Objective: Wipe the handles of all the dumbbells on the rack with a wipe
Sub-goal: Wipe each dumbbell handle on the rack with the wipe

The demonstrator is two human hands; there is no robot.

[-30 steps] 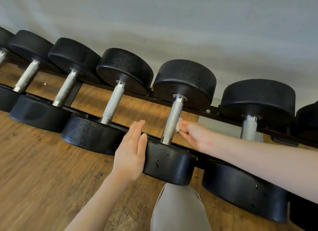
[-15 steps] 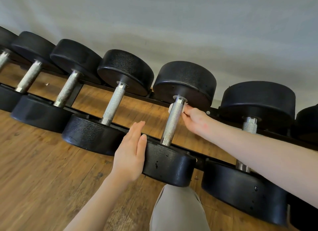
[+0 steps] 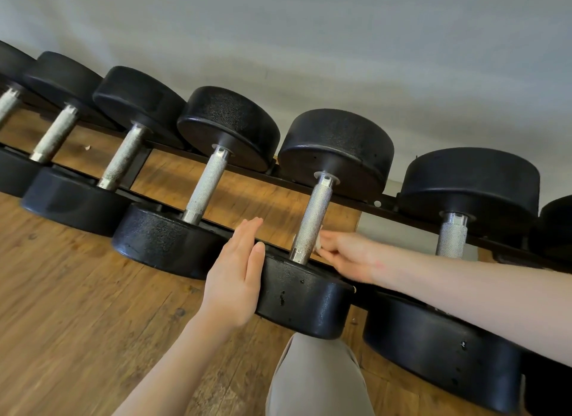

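Several black dumbbells with knurled steel handles lie side by side on a low black rack point(image 3: 349, 195). My right hand point(image 3: 346, 256) holds a small white wipe point(image 3: 318, 243) against the lower right side of the middle dumbbell's handle point(image 3: 313, 219), close to its near head point(image 3: 305, 298). My left hand point(image 3: 236, 274) lies flat with straight fingers against the left side of that near head. Most of the wipe is hidden behind my fingers and the handle.
Neighbouring handles stand to the left point(image 3: 205, 185) and to the right point(image 3: 452, 234), the right one partly behind my forearm. A wooden floor point(image 3: 77, 307) lies under the rack, a grey wall point(image 3: 309, 44) behind it, and my trouser leg point(image 3: 315, 381) is below the middle dumbbell.
My right hand slid with the wipe from mid-handle up to the far collar, then back down to the handle's lower end. My left hand has stayed against the near head.
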